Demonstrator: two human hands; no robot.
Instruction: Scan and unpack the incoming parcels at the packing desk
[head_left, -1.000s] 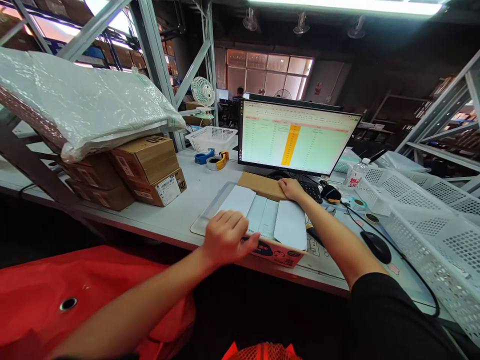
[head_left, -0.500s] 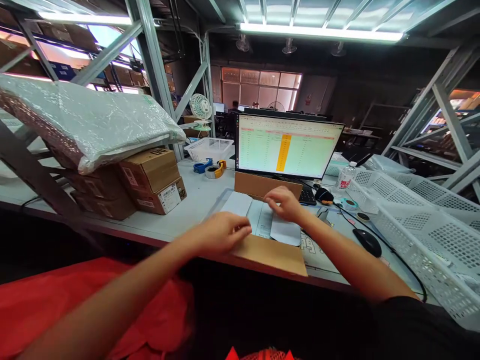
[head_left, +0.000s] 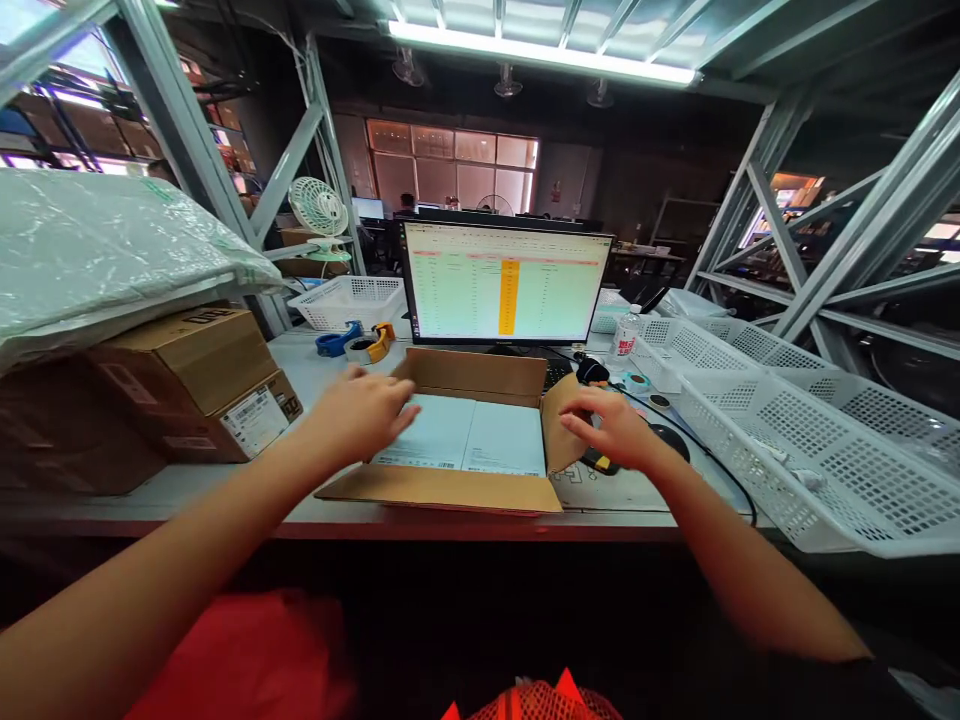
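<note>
Left hand (head_left: 364, 412): fingers loosely bent, released, over carton's left side. Right hand (head_left: 616, 428): at right flap (head_left: 561, 428); grip cannot be told. Carton (head_left: 480, 374) open on table (head_left: 637, 494), near side of monitor (head_left: 469, 290). Change versus earlier frame: right flap, then folded inward, now turned outward; pale contents (head_left: 504, 438) more fully exposed. Left flap not discernible.

White worktable with a red front edge (head_left: 180, 492), lower half of the frame. Centre: open brown cardboard carton (head_left: 457, 488), black-framed monitor (head_left: 457, 295) behind. Left: stacked brown cardboard boxes (head_left: 214, 365). Right: white perforated plastic baskets (head_left: 757, 440).
</note>
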